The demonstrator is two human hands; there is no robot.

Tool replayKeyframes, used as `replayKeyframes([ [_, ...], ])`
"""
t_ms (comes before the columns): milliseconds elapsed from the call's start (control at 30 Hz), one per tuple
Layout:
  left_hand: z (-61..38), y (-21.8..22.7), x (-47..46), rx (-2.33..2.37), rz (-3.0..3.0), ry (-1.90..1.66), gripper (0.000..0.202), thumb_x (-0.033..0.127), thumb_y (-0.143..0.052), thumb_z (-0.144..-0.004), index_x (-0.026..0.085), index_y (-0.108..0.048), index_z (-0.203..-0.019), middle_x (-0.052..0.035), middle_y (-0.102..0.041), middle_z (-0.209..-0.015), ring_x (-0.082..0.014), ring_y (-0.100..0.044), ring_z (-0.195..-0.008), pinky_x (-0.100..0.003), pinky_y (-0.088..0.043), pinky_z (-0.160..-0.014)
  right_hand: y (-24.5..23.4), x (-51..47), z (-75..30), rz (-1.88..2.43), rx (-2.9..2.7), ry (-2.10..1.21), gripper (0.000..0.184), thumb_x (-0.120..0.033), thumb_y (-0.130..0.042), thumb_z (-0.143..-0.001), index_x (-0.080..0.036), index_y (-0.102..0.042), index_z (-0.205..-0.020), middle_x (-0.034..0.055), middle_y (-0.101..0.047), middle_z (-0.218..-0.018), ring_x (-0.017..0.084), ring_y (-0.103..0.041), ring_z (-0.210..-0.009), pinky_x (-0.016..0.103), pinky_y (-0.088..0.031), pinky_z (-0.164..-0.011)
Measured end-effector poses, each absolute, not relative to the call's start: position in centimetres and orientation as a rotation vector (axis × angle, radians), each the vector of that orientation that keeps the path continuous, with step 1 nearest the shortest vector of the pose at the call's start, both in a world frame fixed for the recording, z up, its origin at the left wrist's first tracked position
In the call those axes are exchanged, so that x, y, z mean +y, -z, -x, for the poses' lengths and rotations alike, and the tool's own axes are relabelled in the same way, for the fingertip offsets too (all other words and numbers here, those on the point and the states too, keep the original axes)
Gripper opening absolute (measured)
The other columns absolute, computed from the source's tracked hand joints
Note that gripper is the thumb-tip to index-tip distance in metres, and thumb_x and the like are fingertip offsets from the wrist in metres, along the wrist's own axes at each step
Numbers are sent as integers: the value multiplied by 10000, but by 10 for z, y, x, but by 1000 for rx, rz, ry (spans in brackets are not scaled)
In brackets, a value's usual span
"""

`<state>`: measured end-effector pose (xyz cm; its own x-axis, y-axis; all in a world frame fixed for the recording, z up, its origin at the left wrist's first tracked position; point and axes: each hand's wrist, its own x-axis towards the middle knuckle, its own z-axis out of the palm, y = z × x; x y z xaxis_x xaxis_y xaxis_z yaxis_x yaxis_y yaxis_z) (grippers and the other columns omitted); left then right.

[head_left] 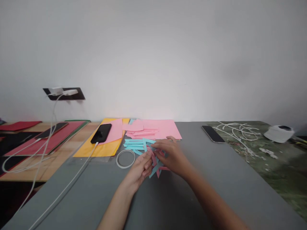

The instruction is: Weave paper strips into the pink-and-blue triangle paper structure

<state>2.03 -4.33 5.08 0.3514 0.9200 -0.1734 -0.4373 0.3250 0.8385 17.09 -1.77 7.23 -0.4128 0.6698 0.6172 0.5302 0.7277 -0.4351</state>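
Above the grey table, my left hand (141, 166) is closed, thumb and fingers pinching a joined piece of pink and light-blue paper strips (155, 169). Its strips cross one another, and their pointed ends hang below my hands. From the other side, my right hand (174, 156) curls its fingers and thumb onto the upper part of the same piece. The fingers hide much of where the strips meet. Just behind lie loose light-blue strips (134, 144), with cut pink paper strips (144, 132) farther back. A roll of tape (125, 159) rests left of my left hand.
Pink sheets (165, 127) lie by the wall. A phone (101, 133) on yellow paper (83, 150) trails a white charging cable (69, 185) across the table's left side. Another phone (213, 134) lies at the right edge, near tangled white cable (240, 131) and a white cap-like object (278, 133).
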Motion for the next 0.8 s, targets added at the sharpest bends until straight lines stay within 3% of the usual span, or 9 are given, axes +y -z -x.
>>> replayKeyframes([
  [233,-24,-48,-42,789,-720,-1058,344,440,-656,-713,170,-448,-760,128,-308,-422,11,-156,-299,-133,-104,-329,-61,-12,-167,906,-2120,7,175,-192,-506,-848,-241,-643,-945,17,-694,-925,134,-612,-852,368,-264,-938],
  [800,-29,-46,-43,750,-679,-1073,354,435,-669,-701,163,-454,-770,132,-316,-419,22,-155,-290,-115,-109,-318,-66,-13,-169,917,-2139,-87,178,-188,-483,-874,-241,-651,-901,17,-696,-909,139,-607,-842,366,-269,-906],
])
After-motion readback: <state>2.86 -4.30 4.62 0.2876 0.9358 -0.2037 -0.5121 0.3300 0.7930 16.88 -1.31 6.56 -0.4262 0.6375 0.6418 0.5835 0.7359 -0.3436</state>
